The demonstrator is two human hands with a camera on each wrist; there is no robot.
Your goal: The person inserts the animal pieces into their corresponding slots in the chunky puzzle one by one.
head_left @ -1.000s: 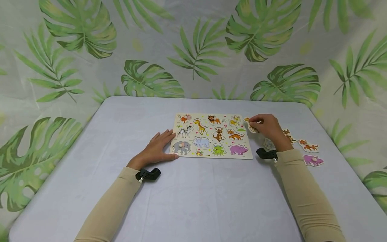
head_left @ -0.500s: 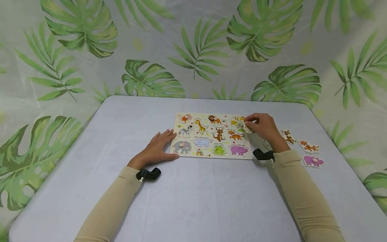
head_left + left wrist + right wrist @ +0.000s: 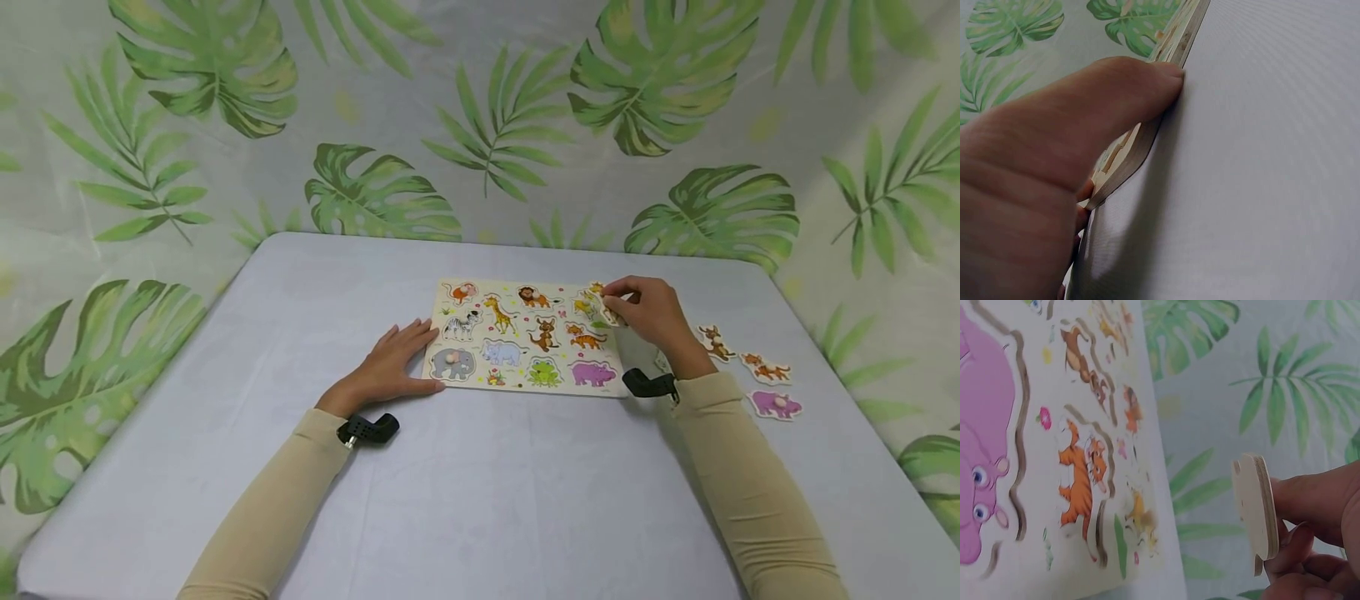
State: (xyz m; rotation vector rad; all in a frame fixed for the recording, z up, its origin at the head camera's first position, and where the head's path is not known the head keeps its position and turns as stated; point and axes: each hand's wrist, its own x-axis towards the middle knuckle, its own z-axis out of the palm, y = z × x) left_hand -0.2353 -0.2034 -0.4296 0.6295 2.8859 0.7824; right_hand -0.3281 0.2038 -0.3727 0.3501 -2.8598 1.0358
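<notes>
A wooden animal puzzle board (image 3: 522,393) lies flat in the middle of the table. Spread along its left edge is my left hand (image 3: 386,367), the thumb touching the front left corner; in the left wrist view the thumb (image 3: 1141,87) lies against the board's edge. My right hand (image 3: 652,312) pinches a small wooden puzzle piece (image 3: 612,313) with a yellow-orange animal on it, over the board's upper right corner. From the right wrist, the puzzle piece (image 3: 1254,509) appears tilted on edge, its plain back showing, raised off the board.
To the right lie a kangaroo piece (image 3: 716,342), a tiger piece (image 3: 766,367) and a purple hippo piece (image 3: 776,405). Another piece (image 3: 662,362) is mostly hidden under the right wrist. An elephant piece with a knob (image 3: 452,364) sits in the board. A leaf-print cloth (image 3: 487,125) hangs behind.
My right hand has carried the yellow-orange puzzle piece leftward, from beside the board to over its upper right corner. The left hand has stayed in place.
</notes>
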